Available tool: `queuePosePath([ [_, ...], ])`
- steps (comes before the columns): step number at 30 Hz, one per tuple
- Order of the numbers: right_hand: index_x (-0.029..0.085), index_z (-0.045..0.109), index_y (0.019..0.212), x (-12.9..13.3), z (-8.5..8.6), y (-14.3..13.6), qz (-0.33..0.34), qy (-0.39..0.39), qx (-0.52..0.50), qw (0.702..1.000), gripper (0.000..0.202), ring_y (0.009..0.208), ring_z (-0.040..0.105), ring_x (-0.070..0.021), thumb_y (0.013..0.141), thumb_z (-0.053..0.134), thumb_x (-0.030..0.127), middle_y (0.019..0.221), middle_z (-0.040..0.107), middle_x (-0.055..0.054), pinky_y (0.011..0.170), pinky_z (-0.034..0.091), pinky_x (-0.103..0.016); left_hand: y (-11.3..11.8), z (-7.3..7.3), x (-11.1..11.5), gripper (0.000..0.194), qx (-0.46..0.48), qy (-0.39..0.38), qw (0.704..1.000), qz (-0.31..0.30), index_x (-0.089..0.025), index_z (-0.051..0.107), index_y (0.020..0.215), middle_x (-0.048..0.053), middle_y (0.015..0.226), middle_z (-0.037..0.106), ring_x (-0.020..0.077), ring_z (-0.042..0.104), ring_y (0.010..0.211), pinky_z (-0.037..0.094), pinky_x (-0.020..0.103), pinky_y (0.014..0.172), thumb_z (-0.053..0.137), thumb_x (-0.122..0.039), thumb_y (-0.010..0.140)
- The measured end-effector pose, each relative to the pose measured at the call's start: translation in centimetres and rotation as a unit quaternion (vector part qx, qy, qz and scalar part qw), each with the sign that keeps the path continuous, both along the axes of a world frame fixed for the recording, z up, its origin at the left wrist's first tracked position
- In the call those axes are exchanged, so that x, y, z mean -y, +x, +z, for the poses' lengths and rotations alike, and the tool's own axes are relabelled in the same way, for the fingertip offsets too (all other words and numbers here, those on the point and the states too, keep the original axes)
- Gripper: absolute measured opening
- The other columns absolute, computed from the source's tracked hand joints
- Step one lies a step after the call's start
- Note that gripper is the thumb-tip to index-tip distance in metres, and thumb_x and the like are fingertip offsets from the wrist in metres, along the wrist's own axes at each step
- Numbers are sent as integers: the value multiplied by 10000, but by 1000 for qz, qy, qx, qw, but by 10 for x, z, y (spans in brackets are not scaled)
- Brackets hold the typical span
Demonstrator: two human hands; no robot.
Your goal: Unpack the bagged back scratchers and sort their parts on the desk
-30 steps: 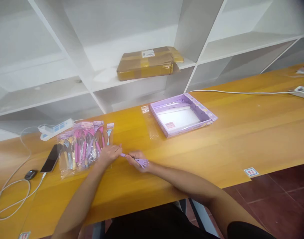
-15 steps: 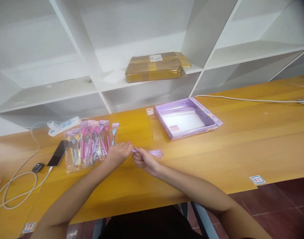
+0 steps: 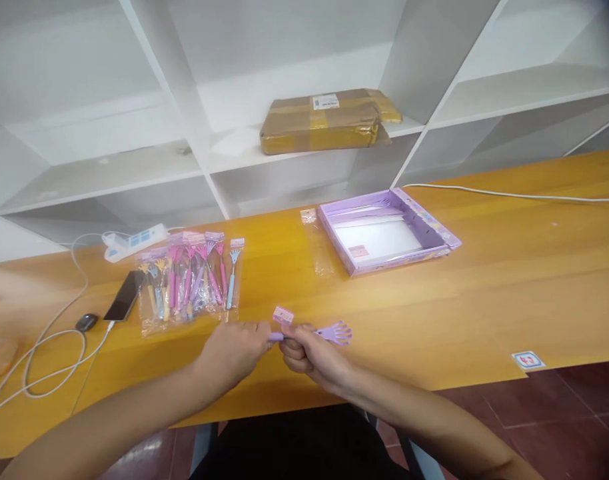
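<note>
A purple back scratcher (image 3: 337,333) with a small hand-shaped head lies across both fists, its head pointing right. My left hand (image 3: 237,350) is closed around the handle end, of which a short purple piece shows between the fists. My right hand (image 3: 309,353) grips it just behind the spread fingers of the head. A small pink printed card (image 3: 283,315) sticks up by my right thumb; whether it is attached to anything is unclear. Several bagged back scratchers (image 3: 189,277) in pink, purple, yellow and blue lie on the table beyond my left hand.
An open purple box (image 3: 354,268) sits at the back, with a clear plastic bag (image 3: 318,247) beside it. At the left are a phone (image 3: 124,295), a power strip (image 3: 136,243) and looping white cables. A taped carton (image 3: 319,123) rests on the shelf above.
Both hands have come nearer my body with the back scratcher between them. The pink card now shows above my right thumb. The view has shifted slightly.
</note>
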State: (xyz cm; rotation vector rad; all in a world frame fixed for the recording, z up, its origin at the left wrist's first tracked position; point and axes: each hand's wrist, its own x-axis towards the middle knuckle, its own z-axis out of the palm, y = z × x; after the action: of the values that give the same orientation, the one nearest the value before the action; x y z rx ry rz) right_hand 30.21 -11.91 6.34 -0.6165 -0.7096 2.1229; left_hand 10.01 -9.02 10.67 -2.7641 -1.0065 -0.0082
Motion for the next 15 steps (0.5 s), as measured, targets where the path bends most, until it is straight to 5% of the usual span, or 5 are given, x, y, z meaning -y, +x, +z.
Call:
queuePosePath([
  [4,240,313,577,22,9,15,10,87,74,993,657,462,180,-65,976,658,632,518,241,98,478,119,-297,1,7,25,323,11,-110,994,4,-204,585,869,11,636,667,184,619,495,265,295,460,527,-407,1113],
  [8,223,372,625,47,32,39,80,187,212,956,647,544,253,-103,1068,491,680,588,302,52,518,176,-315,2,18,55,349,24,-230,973,10,-229,609,914,19,669,692,207,638,529,281,333,485,490,-491,1111],
  [15,236,313,665,67,53,51,122,309,260,907,588,504,242,-101,1120,444,585,601,271,62,516,182,-320,-4,29,77,386,4,-436,899,43,-241,654,895,37,733,714,194,569,493,241,347,475,507,-556,1063],
])
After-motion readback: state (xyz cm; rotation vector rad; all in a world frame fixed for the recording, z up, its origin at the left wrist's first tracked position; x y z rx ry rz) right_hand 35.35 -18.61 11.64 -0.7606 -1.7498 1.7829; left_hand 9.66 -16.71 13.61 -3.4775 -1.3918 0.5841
